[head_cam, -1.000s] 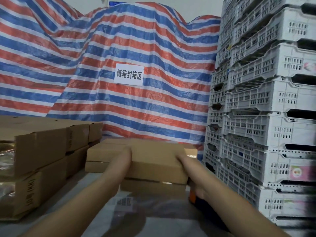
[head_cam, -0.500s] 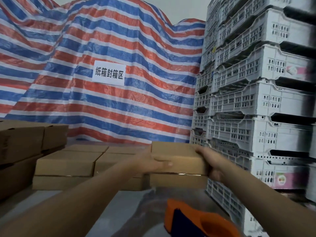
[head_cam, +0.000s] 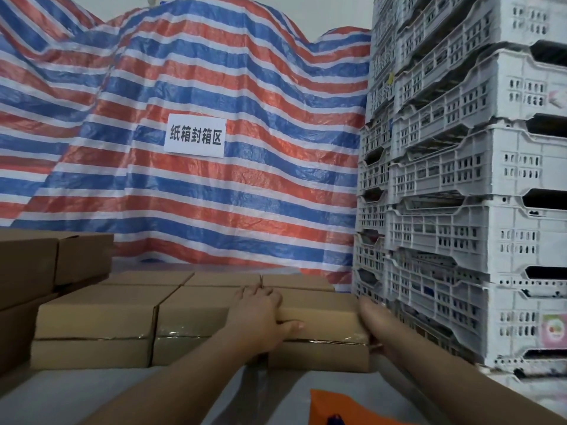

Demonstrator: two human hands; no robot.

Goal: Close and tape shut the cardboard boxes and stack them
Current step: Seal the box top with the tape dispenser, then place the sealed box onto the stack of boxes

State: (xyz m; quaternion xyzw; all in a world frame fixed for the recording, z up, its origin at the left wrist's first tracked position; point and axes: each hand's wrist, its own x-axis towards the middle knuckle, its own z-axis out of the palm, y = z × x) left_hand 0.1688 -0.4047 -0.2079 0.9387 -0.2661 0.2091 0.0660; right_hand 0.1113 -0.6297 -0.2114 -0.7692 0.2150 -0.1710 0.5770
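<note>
— Cardboard all along the grey counter (head_cam: 76, 394): on the left a taller pile of brown boxes (head_cam: 27, 271), then a low row of flat brown taped cartons (head_cam: 95, 326). Which one is being handled?

— The flat brown cardboard box (head_cam: 322, 314) at the right end of the row, on top of another carton and just beside the stacked white plastic crates (head_cam: 460, 210). The left hand (head_cam: 257, 317) clasps its near left corner, fingers over the top, thumb on the front face. The right hand (head_cam: 372, 320) lies against its right end; how its fingers lie I cannot tell.

— How would it handle?

— Stiff and probably light, judging by its thin build. Glossy tape along the seam looks slippery, so opposite ends on bare cardboard seem the best hold.
</note>
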